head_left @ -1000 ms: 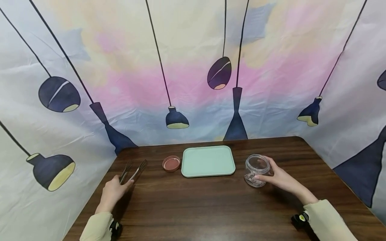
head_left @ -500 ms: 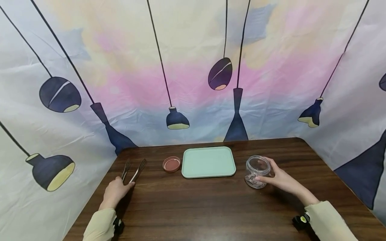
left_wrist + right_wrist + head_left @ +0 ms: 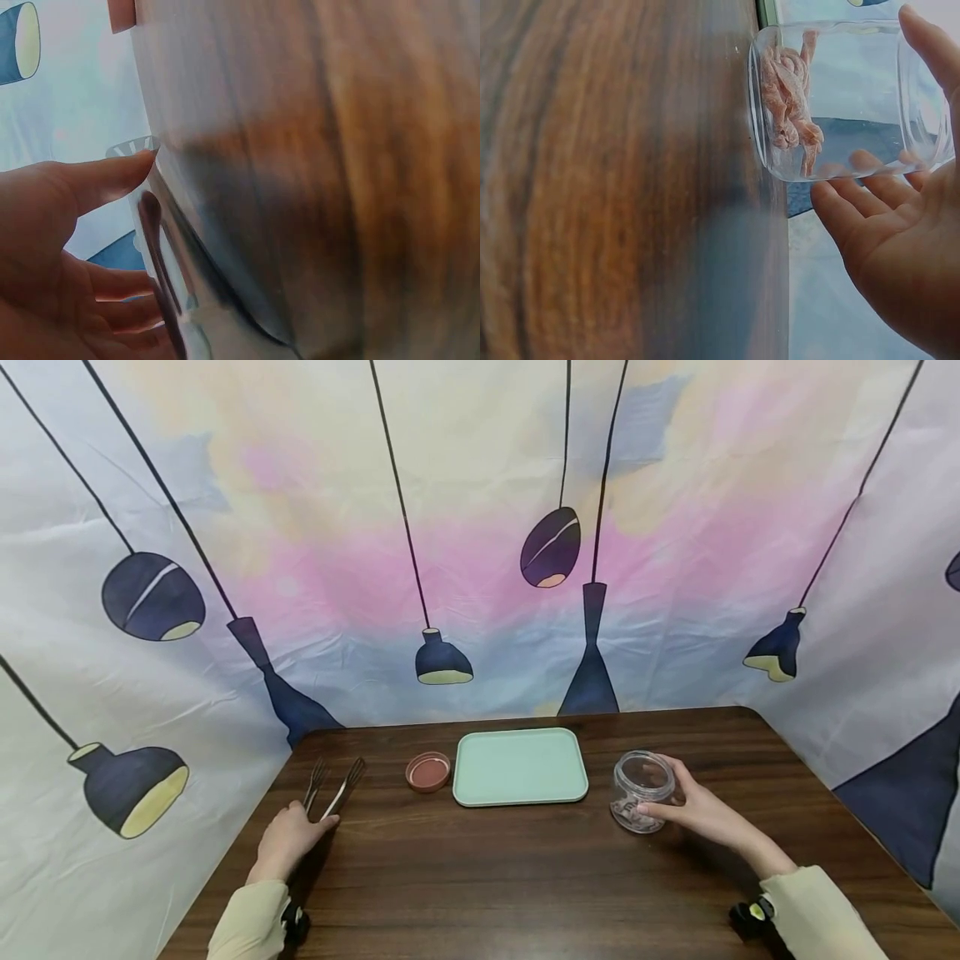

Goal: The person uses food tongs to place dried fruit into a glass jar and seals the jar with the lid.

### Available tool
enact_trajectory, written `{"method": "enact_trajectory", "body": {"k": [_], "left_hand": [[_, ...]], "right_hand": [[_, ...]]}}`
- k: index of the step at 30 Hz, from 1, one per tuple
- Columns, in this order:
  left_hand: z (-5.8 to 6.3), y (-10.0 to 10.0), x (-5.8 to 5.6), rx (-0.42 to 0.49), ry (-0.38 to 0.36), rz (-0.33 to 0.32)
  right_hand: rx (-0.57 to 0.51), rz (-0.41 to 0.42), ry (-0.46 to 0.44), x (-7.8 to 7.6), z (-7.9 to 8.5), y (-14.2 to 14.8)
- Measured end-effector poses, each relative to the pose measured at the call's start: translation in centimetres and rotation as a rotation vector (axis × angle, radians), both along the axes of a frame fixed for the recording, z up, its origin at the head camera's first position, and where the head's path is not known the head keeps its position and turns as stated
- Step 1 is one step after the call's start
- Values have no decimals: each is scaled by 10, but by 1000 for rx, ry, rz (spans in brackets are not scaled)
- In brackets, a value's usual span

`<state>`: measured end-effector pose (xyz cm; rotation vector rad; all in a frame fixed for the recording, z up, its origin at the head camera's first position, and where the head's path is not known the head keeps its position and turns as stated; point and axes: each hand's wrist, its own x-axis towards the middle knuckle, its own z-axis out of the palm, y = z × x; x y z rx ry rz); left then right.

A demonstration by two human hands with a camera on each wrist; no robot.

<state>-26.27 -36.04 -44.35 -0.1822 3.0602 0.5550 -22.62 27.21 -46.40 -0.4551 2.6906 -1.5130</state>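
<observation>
At the table's left, my left hand [image 3: 288, 843] holds a pair of metal tongs [image 3: 347, 790] by the near end. Their two arms spread apart and end in slotted tips. In the left wrist view the thumb [image 3: 112, 178] lies against one arm, with the fingers at the other side. My right hand [image 3: 701, 810] grips a clear, lidless jar [image 3: 643, 789] from its right, thumb on one side and fingers on the other. Upright on the table, the jar has pinkish-brown twisted strips [image 3: 789, 97] at its bottom.
A pale green rectangular tray [image 3: 521, 767] lies at the back middle of the dark wooden table [image 3: 480, 877]. Just left of it is a round reddish-brown lid [image 3: 428, 772]. A cloth printed with lamps [image 3: 442, 660] hangs behind the table.
My left hand has shifted slightly right, and the tongs have turned a little in it. The right hand stays on the jar; tray and lid keep their places.
</observation>
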Motion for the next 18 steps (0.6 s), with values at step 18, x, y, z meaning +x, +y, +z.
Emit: {"method": "enact_trajectory", "body": {"k": [18], "left_hand": [[11, 56, -26, 61, 152, -191]], "right_hand": [[-32, 40, -90, 0, 1, -35]]}}
